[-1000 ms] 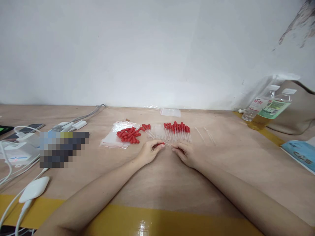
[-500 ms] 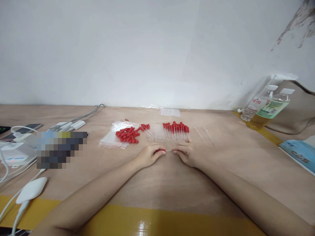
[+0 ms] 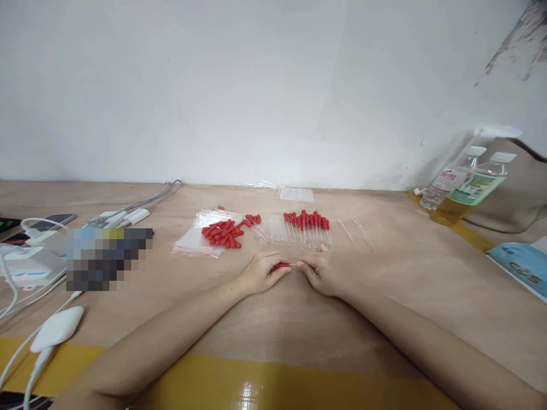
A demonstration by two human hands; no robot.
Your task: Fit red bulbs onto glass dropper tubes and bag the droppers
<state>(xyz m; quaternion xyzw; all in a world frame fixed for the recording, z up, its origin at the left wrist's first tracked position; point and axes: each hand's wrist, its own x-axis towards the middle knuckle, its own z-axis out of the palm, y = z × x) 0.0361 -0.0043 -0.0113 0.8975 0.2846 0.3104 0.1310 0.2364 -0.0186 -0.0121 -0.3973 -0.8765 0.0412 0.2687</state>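
Note:
My left hand (image 3: pixel 264 272) is closed, with a red rubber dropper bulb (image 3: pixel 282 265) between thumb and fingers. Facing it, my right hand (image 3: pixel 319 272) pinches a thin clear glass dropper tube (image 3: pixel 293 265). A short stretch of the tube shows between the hands, its end meeting the bulb; the rest is hidden by my right fingers. Just beyond the hands lie several droppers with red bulbs (image 3: pixel 306 221) in a row, beside bare glass tubes (image 3: pixel 277 232). A heap of loose red bulbs (image 3: pixel 222 233) rests further left on clear plastic bags (image 3: pixel 188 242).
Two loose clear tubes (image 3: pixel 364 236) lie right of the row. A small clear bag (image 3: pixel 296 195) is near the wall. Bottles (image 3: pixel 474 188) and a blue packet (image 3: pixel 519 265) stand or lie at right. Chargers and cables (image 3: pixel 36 265) crowd the left, with a white puck-shaped device (image 3: pixel 57 329).
Both hands have come slightly nearer to me, with the bulb and tube between them. More of the red bulb shows at my left fingertips. The view has shifted a little.

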